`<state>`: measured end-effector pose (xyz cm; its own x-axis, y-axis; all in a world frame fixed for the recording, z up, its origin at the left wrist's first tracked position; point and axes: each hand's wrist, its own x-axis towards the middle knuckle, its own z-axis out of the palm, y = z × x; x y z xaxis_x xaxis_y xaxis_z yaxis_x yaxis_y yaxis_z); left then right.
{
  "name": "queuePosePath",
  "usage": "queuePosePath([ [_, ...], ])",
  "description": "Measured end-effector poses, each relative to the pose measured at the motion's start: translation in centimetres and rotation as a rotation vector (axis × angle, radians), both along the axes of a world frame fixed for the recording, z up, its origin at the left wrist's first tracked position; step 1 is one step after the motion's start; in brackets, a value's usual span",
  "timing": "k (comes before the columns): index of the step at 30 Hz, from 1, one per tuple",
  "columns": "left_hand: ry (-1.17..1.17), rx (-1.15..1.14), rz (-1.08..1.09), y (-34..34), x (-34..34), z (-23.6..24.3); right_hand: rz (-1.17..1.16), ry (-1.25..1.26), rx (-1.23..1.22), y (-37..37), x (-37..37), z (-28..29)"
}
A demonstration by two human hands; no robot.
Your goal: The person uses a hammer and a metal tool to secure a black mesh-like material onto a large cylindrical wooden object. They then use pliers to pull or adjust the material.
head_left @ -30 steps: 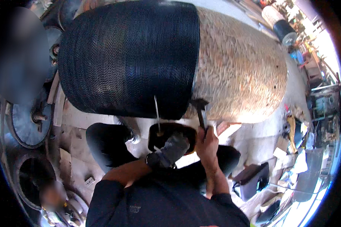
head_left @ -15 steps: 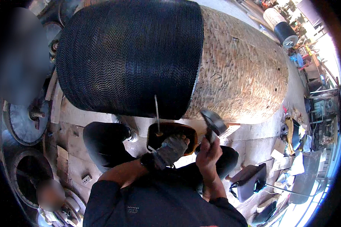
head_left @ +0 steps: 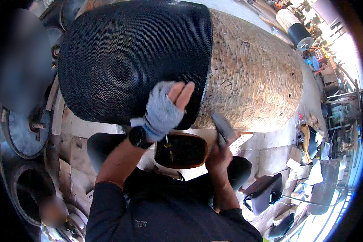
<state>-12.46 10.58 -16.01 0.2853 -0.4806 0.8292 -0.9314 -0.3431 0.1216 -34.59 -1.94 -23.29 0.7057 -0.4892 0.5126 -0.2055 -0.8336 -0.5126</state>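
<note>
My left hand (head_left: 169,105), in a grey glove with bare fingertips, is raised against the black band of fine ridged strips (head_left: 133,60) on a large drum, near its jagged edge. Its fingers are pressed together; anything between them is hidden. The drum's right part is bare, rough wood (head_left: 254,68) with dark marks. My right hand (head_left: 220,155) grips a hammer (head_left: 224,129), its head low by that edge. Below the drum, between my knees, a dark tub (head_left: 185,153) has a thin metal rod (head_left: 166,139) standing in it, partly hidden behind my left wrist.
Large metal wheels (head_left: 24,129) line the left side, with a blurred round shape (head_left: 52,211) lower down. A dark bag (head_left: 262,193) lies at lower right among scraps. A smaller drum (head_left: 298,34) and clutter stand at the back right.
My left hand has risen from over the tub up to the drum's black band. The hammer in my right hand has shifted slightly, staying low near the drum.
</note>
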Motion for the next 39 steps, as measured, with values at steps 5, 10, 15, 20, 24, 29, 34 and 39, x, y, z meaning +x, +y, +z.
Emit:
queuePosePath([
  [5,-0.162,-0.034,0.04,-1.0,5.3,1.3,0.006,0.062,0.285,1.0,-1.1,-0.1],
  [10,-0.148,-0.025,0.014,-1.2,5.5,1.1,-0.053,-0.074,0.123,1.2,1.0,1.5],
  [15,-0.153,-0.045,-0.009,-1.4,6.1,1.0,-0.057,0.088,0.299,1.0,-0.3,-0.1],
  [20,-0.051,-0.048,0.009,-1.4,6.2,0.4,-0.177,0.225,0.273,1.4,0.6,0.4],
  [24,-0.153,-0.009,0.002,-1.6,6.1,1.2,-0.094,0.128,0.297,1.7,-0.3,0.1],
  [29,-0.105,-0.01,0.043,-1.9,6.2,1.2,-0.119,0.062,0.295,1.2,0.8,-0.1],
  [34,-0.159,0.0,0.068,-2.2,6.6,1.4,-0.072,0.053,0.323,1.1,0.4,1.2],
  [39,-0.163,0.036,0.117,-2.8,6.4,1.2,-0.096,0.059,0.287,-0.1,0.4,-1.4],
])
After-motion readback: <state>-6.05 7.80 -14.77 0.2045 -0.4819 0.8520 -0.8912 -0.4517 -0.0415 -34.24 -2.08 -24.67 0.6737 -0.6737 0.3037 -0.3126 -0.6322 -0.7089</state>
